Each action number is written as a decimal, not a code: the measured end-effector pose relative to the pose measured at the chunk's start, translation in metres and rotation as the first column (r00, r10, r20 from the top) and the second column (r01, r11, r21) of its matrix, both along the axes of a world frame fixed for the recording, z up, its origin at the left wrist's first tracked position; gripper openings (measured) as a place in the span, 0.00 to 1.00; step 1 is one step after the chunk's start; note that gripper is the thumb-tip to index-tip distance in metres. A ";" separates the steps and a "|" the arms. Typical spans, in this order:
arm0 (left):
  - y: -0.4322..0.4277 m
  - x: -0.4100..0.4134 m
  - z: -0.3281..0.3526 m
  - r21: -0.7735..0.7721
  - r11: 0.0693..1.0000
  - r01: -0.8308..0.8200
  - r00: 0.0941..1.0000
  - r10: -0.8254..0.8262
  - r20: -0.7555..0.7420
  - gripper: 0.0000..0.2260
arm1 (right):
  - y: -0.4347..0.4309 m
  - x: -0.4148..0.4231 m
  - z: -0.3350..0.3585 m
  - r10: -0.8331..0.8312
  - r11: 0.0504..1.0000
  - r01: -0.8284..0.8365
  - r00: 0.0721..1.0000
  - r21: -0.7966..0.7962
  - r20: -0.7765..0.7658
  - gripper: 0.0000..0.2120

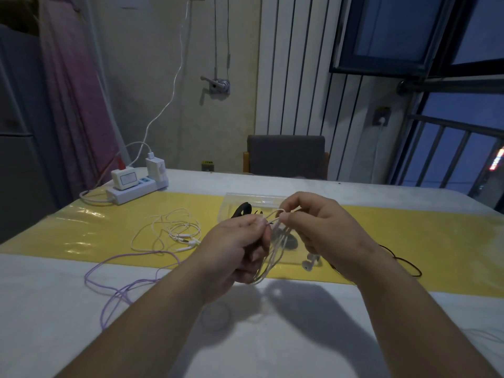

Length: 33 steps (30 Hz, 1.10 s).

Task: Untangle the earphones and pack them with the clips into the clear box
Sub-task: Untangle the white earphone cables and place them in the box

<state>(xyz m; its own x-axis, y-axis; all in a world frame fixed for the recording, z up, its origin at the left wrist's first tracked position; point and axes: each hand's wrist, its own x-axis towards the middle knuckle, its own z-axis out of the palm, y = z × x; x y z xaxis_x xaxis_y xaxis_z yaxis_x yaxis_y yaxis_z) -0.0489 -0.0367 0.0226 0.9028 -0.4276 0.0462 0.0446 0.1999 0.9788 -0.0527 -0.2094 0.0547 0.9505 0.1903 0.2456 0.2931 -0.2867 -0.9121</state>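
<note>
Both hands hold a bundle of white earphone cord [272,252] above the table. My left hand [234,249] grips its hanging loops, and my right hand [324,230] pinches the cord's top loop. White earbuds [309,264] dangle below my right hand. Behind the hands lies the clear box [231,204] with black clips [241,211] in it. A second white earphone set [174,230] lies tangled on the yellow mat to the left. A purple cord [120,285] trails across the near left. A black cord [403,264] lies to the right.
A white power strip [133,188] with chargers sits at the table's far left corner. The yellow mat [409,236] runs across the white table [54,309]. A grey chair [286,155] stands behind the far edge, by the wall and window.
</note>
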 end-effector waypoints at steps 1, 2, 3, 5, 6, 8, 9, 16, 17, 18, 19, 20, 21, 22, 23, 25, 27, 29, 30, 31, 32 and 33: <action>0.000 0.000 0.000 -0.003 1.000 0.015 1.000 -0.015 -0.003 0.15 | 0.002 -0.001 0.000 0.001 1.000 -0.001 1.000 0.009 -0.025 0.05; 0.000 -0.001 0.000 -0.017 0.999 0.033 0.999 -0.033 -0.006 0.13 | 0.004 -0.001 0.000 0.013 0.999 -0.012 0.999 0.036 -0.047 0.07; 0.000 -0.001 0.001 -0.044 0.998 0.052 0.999 -0.053 -0.007 0.11 | 0.006 -0.002 0.001 0.022 0.997 -0.017 0.997 0.074 -0.074 0.08; 0.000 -0.001 0.003 -0.116 0.991 0.066 0.998 -0.067 -0.003 0.07 | 0.005 -0.001 0.003 0.029 0.988 -0.010 0.992 0.154 -0.123 0.09; -0.001 0.000 0.004 -0.147 0.988 0.048 0.999 -0.049 -0.003 0.05 | 0.005 -0.001 0.004 0.031 0.982 -0.004 0.990 0.188 -0.140 0.10; -0.003 0.003 0.003 -0.197 0.980 -0.038 0.999 0.037 -0.007 0.02 | 0.003 -0.001 0.004 0.040 0.971 -0.001 0.987 0.240 -0.158 0.10; -0.003 0.004 0.002 -0.209 0.974 -0.085 0.996 0.086 -0.006 0.03 | 0.002 -0.001 0.004 0.042 0.968 0.000 0.986 0.251 -0.162 0.09; -0.002 0.007 0.000 -0.191 0.963 -0.190 0.980 0.197 0.013 0.06 | 0.001 0.000 -0.001 0.030 0.995 -0.026 0.999 0.095 -0.034 0.04; -0.002 0.007 0.000 -0.191 0.963 -0.190 0.980 0.197 0.018 0.06 | 0.001 0.000 -0.002 0.015 0.998 -0.015 1.000 0.061 0.004 0.04; -0.002 0.007 0.000 -0.190 0.964 -0.187 0.981 0.195 0.021 0.05 | 0.000 0.001 -0.003 -0.002 0.999 0.001 0.999 0.047 0.034 0.04; -0.003 0.006 0.000 -0.187 0.965 -0.185 0.981 0.194 0.030 0.05 | 0.000 0.001 -0.003 -0.015 0.998 0.013 0.999 0.062 0.043 0.04; -0.003 0.004 0.001 -0.188 0.964 -0.188 0.979 0.200 0.047 0.05 | 0.001 0.002 -0.003 -0.011 0.995 0.007 0.999 0.104 0.031 0.05; -0.004 0.004 0.001 -0.194 0.960 -0.200 0.973 0.218 0.075 0.05 | 0.002 0.002 -0.004 0.010 0.986 -0.011 1.000 0.168 0.004 0.06; -0.004 0.004 0.001 -0.199 0.954 -0.225 0.961 0.251 0.118 0.06 | 0.002 0.003 -0.004 0.044 0.969 -0.036 0.999 0.243 -0.025 0.06; -0.005 0.004 0.001 -0.204 0.945 -0.255 0.941 0.290 0.171 0.08 | 0.001 0.003 -0.003 0.077 0.949 -0.057 0.996 0.311 -0.052 0.06; -0.003 0.005 0.001 -0.213 0.928 -0.306 0.897 0.356 0.263 0.12 | -0.001 0.002 -0.001 0.131 0.905 -0.085 0.988 0.417 -0.083 0.08; -0.001 0.006 0.001 -0.189 0.916 -0.354 0.868 0.397 0.299 0.13 | -0.002 0.001 0.001 0.140 0.876 -0.077 0.985 0.476 -0.099 0.09; 0.000 0.007 0.000 -0.109 0.903 -0.415 0.839 0.426 0.338 0.12 | -0.002 0.002 0.000 0.108 0.871 -0.039 0.988 0.489 -0.114 0.12; 0.000 0.008 -0.002 -0.054 0.890 -0.453 0.817 0.438 0.374 0.11 | -0.001 0.003 -0.001 0.075 0.876 -0.007 0.990 0.482 -0.121 0.15; -0.001 0.008 -0.003 -0.001 0.873 -0.487 0.793 0.443 0.417 0.10 | 0.000 0.004 -0.002 0.028 0.883 0.034 0.992 0.468 -0.124 0.18; -0.001 0.008 -0.005 0.043 0.858 -0.513 0.774 0.440 0.456 0.09 | 0.001 0.005 -0.004 -0.032 0.889 0.085 0.992 0.449 -0.124 0.20; -0.002 0.008 -0.006 0.075 0.848 -0.525 0.762 0.429 0.485 0.08 | 0.003 0.007 -0.005 -0.104 0.892 0.145 0.988 0.429 -0.118 0.20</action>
<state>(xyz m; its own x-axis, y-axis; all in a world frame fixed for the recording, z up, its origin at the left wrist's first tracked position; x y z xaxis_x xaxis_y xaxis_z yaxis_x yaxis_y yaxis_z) -0.0412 -0.0382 0.0169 0.8951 0.0103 0.4458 -0.4418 -0.1163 0.8896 -0.0459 -0.2069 0.0494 0.9812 -0.0374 0.1892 0.1923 0.1155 -0.9745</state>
